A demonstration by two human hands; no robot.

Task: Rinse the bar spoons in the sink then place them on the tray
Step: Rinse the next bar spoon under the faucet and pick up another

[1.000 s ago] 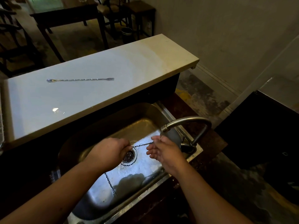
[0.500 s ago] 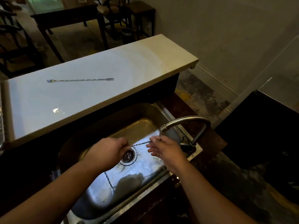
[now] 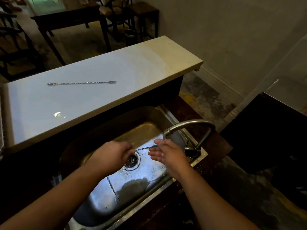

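My left hand is shut on one end of a twisted bar spoon, holding it level over the steel sink above the drain. My right hand is under the tap spout, fingers spread and wet, with the spoon's other end running in against its thumb side. A second bar spoon lies flat on the white counter beyond the sink. Another twisted spoon with a forked end lies on the sink floor near my left forearm.
Water splashes around the drain. The tap's base and lever stand at the sink's right rim. A thin strip of a rack or tray shows at the far left edge. Dark tables and chairs stand beyond the counter.
Both hands have lifted slightly with the spoon between them. My right hand has slid along the spoon toward the spout, and its fingers have spread wider.
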